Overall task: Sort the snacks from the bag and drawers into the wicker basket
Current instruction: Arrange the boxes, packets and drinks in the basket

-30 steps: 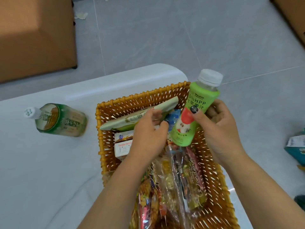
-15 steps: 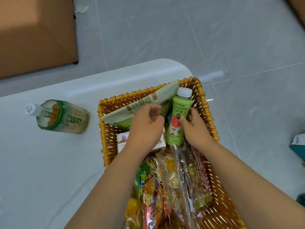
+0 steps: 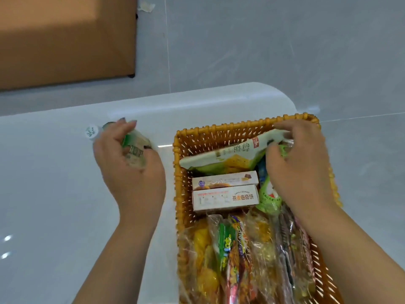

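Left hand [image 3: 131,170] curls around a tea bottle [image 3: 133,148] lying on its side on the white counter [image 3: 43,194], white cap pointing left, just left of the wicker basket [image 3: 178,194]. Right hand [image 3: 300,170] is inside the basket at its far right corner, fingers bent over the green juice bottle [image 3: 268,200] and pinching the edge of a pale green snack bag [image 3: 223,156]. The bag leans against the far wall. Two biscuit boxes [image 3: 225,189] lie just in front of it, beside the juice bottle. Clear-wrapped snack packets [image 3: 241,255] fill the near half. Grey tiled floor [image 3: 263,51] beyond the counter.
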A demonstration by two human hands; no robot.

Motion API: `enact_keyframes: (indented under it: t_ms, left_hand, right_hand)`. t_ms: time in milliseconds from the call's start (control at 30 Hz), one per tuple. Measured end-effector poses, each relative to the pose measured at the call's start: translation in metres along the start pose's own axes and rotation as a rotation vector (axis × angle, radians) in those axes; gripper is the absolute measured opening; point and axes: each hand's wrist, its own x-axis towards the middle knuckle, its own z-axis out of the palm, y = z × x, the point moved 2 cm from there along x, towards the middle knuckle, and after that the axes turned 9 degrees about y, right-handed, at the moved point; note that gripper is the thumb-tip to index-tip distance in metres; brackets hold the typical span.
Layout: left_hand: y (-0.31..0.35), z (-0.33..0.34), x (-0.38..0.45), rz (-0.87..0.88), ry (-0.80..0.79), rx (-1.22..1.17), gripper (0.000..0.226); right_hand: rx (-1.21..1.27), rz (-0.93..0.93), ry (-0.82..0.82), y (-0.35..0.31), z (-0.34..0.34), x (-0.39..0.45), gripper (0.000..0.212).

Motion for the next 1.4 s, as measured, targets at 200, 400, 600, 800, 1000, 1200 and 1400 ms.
enact_keyframes:
  t_ms: [200, 400, 600, 800, 1000, 1200, 1400]
  left_hand:
    - [-0.041, 0.001, 0.052, -0.207, 0.026, 0.248, 0.074]
    - [-0.069, 0.01, 0.072, -0.311, -0.174, 0.324, 0.066]
    - [-0.063, 0.016, 0.087, -0.169, -0.232, 0.543, 0.035]
    - [-0.032, 0.038, 0.08, -0.031, -0.305, 0.491, 0.031]
    - [0.019, 0.084, 0.071, 0.102, -0.329, 0.37, 0.029]
    - [0.068, 0.164, 0.056, 0.337, -0.528, 0.306, 0.031]
    - [0.104, 0.242, 0.043, 0.619, -0.817, 0.397, 0.032]
  right_hand:
    - [-0.212, -0.412, -0.215, -0.044, 0.07, 0.02, 0.04]
    - [-0.669, -0.418, -0.568, -0.046, 0.103, 0.029, 0.054]
    - [-0.692, -0.377, -0.659, -0.055, 0.104, 0.035, 0.051]
    - [-0.676, -0.153, -0.474, -0.033, 0.085, 0.047, 0.046]
    - [-0.717, 0.008, -0.58, -0.013, 0.081, 0.052, 0.05]
    - [-0.682, 0.001, -0.621, -0.012, 0.083, 0.057, 0.048]
    - [-0.651, 0.008, -0.617, -0.012, 0.084, 0.056, 0.05]
